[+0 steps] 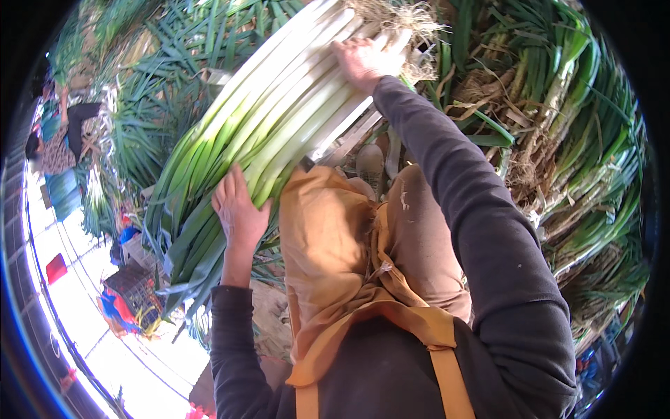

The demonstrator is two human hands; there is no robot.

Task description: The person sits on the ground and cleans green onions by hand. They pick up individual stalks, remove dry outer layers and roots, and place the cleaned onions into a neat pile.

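A large bundle of long leeks (272, 98) lies slanted in front of me, white stems and stringy roots at the top, green leaves trailing down-left. My left hand (239, 209) grips it from above at the green part, thumb and fingers over the leaves. Higher up, my right hand (361, 64) holds the white stems near the roots, its fingers curled onto them. Beneath the bundle, part of a pale wooden and metal support (338, 143) shows beside my knees; the rest is hidden.
Heaped leeks (551, 133) with brown roots fill the right side; more leaves (167, 77) lie at upper left. Another person (56, 150) in a patterned top is at the far left. Below them are a dark crate (139, 293), a red square object (56, 268) and a bright, glaring gridded surface.
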